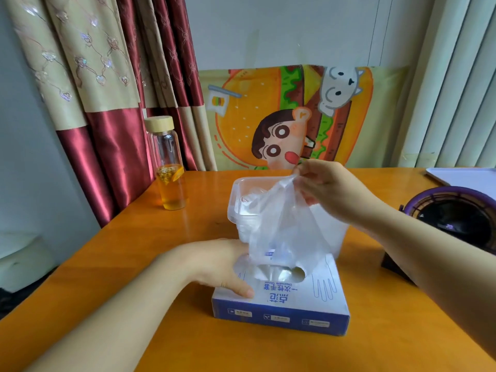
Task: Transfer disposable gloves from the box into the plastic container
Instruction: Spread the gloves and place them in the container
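Indoors — orange table [128, 253], curtains [107, 108] behind — glove [284, 226] above box [281, 311].

Free tabletop [120, 264] between box [295, 307] and bottle [169, 167] (purple-rimmed device [456, 216] close on the right)

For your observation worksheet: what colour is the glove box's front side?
The glove box front is blue; head view.

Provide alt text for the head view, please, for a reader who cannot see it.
A person's right hand pinches a clear disposable glove rising from the blue-and-white glove box that the left hand presses down; a clear plastic container stands behind on the orange table.
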Demonstrator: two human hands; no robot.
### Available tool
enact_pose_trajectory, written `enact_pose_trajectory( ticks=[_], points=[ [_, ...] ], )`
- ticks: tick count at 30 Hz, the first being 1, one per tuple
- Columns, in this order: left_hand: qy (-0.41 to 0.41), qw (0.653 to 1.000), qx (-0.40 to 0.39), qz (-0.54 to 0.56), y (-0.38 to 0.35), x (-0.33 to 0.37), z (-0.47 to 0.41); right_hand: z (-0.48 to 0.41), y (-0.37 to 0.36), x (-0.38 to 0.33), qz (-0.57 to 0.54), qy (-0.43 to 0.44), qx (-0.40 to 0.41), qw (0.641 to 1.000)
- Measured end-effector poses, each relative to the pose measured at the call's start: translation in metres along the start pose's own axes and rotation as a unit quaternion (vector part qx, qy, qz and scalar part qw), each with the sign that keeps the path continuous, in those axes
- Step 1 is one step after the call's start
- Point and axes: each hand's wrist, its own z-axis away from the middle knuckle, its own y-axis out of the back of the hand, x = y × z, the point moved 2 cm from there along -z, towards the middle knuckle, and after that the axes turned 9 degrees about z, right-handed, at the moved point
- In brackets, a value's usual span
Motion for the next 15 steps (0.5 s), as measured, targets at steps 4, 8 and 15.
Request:
enact_pose_trajectory(
  ticks=[4,8,15],
  points=[
    [-0.010,0.992,0.081,0.092,0.027,0.010,0.013,0.000,0.009,0.011,-0.224,-0.143,-0.029,0.964],
    [-0.070,0.949,0.210,0.225,0.053,0.033,0.023,-0.001,0.008,0.018,-0.334,-0.199,-0.099,0.916],
    [-0.092,0.916,0.287,0.263,0.053,0.058,-0.020,-0.005,-0.011,0.021,-0.356,-0.205,-0.171,0.896]
  ],
)
